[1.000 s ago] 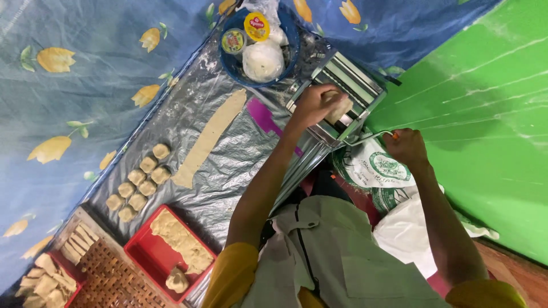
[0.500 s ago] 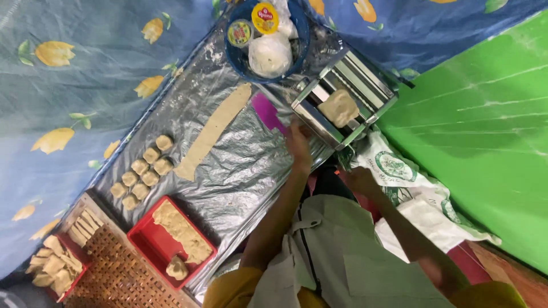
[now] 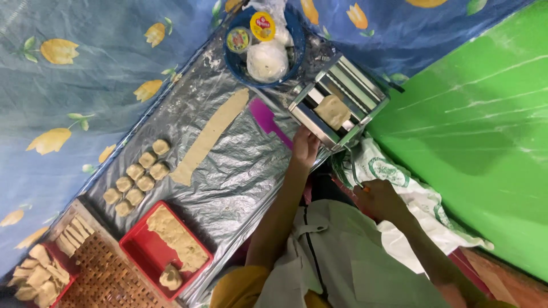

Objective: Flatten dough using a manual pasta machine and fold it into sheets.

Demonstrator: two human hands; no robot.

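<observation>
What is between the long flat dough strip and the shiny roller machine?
In the head view, a purple scraper lies on the plastic sheet between the long dough strip and the roller machine. The left hand rests by the machine's front.

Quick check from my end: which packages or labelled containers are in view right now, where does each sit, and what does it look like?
Yellow round lid: in the blue bowl at the top, with a red label patch.
Green-rimmed round lid: same bowl, left of the yellow one, pale multicoloured label.
White plastic bag: by the right hand, below the metal roller machine, crumpled, with a green round emblem.
No signs or screens.
</observation>
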